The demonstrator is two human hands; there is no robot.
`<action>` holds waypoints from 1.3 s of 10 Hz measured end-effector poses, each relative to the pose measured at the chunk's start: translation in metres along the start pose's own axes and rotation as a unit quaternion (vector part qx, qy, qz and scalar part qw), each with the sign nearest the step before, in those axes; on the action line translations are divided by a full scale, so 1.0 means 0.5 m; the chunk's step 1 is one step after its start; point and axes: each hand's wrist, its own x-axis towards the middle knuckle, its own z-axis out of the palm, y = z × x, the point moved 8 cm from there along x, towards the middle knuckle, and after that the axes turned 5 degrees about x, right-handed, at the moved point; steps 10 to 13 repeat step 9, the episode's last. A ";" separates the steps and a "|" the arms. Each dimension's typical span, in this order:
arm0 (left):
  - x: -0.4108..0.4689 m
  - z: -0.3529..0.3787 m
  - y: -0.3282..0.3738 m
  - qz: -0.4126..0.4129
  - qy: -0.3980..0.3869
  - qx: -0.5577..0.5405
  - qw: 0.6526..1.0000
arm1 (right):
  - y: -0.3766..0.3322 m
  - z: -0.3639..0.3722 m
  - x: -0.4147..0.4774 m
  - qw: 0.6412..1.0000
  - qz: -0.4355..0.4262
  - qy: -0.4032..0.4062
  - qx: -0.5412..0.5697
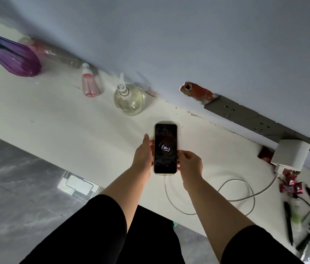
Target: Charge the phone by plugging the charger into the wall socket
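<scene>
The phone [165, 138] lies face up on the white counter [55, 115], its dark screen showing a ring with 36 %. My left hand [143, 155] grips its left edge and my right hand [190, 164] grips its right edge. A white cable [234, 200] runs from the phone's bottom end in a loop across the counter to the white charger block [289, 154], which sits in the grey wall socket strip [255, 119] at the right.
A round glass pump bottle [128, 101], a pink bottle [89, 83] and a purple vase [11, 54] stand along the wall at the left. Red sweet wrappers [289, 184], a black pen [288, 221], a black cable and green packets lie at the right. The counter's front edge is near my body.
</scene>
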 end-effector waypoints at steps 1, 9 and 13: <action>0.007 -0.004 -0.003 0.006 0.005 0.017 1.000 | 0.007 0.007 0.005 1.000 0.005 -0.005 -0.003; -0.139 -0.055 0.096 0.116 0.099 0.345 0.926 | -0.072 -0.146 -0.080 0.988 -0.068 0.004 -0.137; -0.139 -0.055 0.096 0.116 0.099 0.345 0.926 | -0.072 -0.146 -0.080 0.988 -0.068 0.004 -0.137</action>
